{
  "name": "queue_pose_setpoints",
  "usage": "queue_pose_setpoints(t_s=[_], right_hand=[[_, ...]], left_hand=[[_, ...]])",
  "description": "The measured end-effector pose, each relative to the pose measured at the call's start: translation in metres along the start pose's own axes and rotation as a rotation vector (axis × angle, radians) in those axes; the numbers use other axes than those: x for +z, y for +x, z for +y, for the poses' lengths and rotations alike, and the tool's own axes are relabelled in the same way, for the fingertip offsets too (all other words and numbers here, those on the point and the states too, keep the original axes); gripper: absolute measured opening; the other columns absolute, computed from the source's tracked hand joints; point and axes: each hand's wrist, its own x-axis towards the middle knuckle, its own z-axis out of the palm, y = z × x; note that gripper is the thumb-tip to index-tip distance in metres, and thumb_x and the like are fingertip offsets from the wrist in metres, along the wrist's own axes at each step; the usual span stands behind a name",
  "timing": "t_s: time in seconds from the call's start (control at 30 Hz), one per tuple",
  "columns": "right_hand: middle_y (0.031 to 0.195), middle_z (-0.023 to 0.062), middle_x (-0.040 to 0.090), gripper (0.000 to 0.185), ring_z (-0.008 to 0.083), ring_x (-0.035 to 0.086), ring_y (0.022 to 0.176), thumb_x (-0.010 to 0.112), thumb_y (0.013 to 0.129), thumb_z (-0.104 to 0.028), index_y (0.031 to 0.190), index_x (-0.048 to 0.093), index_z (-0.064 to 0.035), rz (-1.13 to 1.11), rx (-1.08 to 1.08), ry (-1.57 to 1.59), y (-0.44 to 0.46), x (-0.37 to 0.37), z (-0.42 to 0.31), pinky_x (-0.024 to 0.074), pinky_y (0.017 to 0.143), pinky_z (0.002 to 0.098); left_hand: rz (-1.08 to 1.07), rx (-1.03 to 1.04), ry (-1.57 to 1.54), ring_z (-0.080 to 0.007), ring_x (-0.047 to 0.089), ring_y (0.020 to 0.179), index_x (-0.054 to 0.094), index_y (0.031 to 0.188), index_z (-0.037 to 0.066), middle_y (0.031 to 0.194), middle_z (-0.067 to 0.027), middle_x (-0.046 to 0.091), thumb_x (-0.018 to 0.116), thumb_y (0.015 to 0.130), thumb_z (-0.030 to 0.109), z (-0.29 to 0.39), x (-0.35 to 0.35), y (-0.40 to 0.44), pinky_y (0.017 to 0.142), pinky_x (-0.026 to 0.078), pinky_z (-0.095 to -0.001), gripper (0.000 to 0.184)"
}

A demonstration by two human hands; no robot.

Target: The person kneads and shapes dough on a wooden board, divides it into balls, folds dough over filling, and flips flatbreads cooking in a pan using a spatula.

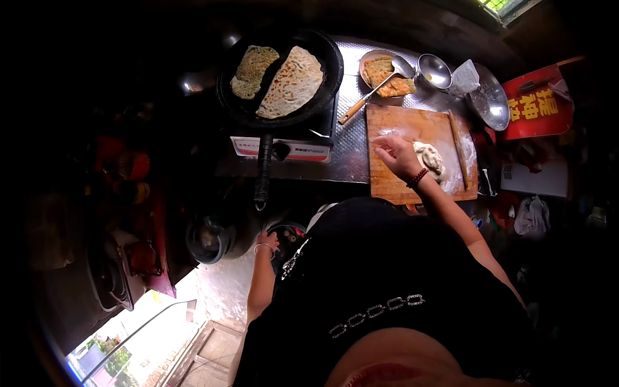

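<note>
R hand (396,157) is over the board (393,179) nr its L edge, fingers loosely open, nothing gripped. Dough (430,160) sits R of the board's ctr, rolling pin (459,149) along the R edge. L hand (267,242) is low by a dark bucket (303,228); can't tell if its fingers grip. Pan (225,90) w/ 2 flatbreads (291,82) is on the stove (242,147).

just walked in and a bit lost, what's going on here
A person's right hand is over a floured wooden board, beside dough and a rolling pin. Their left hand is down low; what it touches is unclear. Two flatbreads lie in the pan on the stove; browned pieces sit on a plate with a ladle.
</note>
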Motion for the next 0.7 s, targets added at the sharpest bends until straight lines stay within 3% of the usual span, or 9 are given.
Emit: queue_pose_setpoints(t_s=[0.27,0.43,0.53,0.7], right_hand=[[0.091,0.014,0.065,0.022,0.0202,0.065,0.077,0.064,0.082,-0.013,0.1,0.062,-0.0007,-0.09,0.079,-0.018,-0.013,-0.011,0.02,0.0519,0.069,0.0296],[0.089,0.0143,0.066,0.023,0.0204,0.065,0.078,0.064,0.082,-0.013,0.101,0.062,-0.0008,-0.114,0.101,0.001,-0.013,-0.012,0.028,0.0517,0.069,0.03],[0.089,0.0125,0.066,0.024,0.0192,0.065,0.077,0.063,0.082,-0.014,0.102,0.062,-0.0005,-0.241,0.099,-0.057,-0.01,-0.009,0.024,0.0517,0.069,0.0296],[0.087,0.0076,0.066,0.023,0.0123,0.063,0.078,0.06,0.086,-0.017,0.101,0.062,0.0005,-0.528,0.267,0.303,0.016,0.014,-0.024,0.0508,0.068,0.0248]], left_hand=[[-0.012,0.043,-0.222,-0.0126,0.059,0.056,0.041,0.129,0.005,0.075,-0.0054,0.06,0.057,0.085,0.019,-0.006,0.021,0.052,0.042,0.044,-0.0249,0.049],[0.001,0.055,-0.263,-0.0122,0.059,0.056,0.04,0.13,0.003,0.075,-0.0052,0.06,0.058,0.085,0.019,-0.006,0.034,0.053,0.042,0.044,-0.0241,0.051],[-0.036,0.045,-0.259,-0.0118,0.058,0.055,0.035,0.135,0.002,0.074,-0.0048,0.06,0.058,0.084,0.02,-0.009,0.037,0.048,0.042,0.044,-0.0238,0.058],[-0.039,0.0,-0.253,-0.0115,0.057,0.055,0.029,0.139,0.003,0.072,-0.0044,0.06,0.058,0.084,0.02,-0.021,0.044,0.041,0.043,0.044,-0.0247,0.065]])
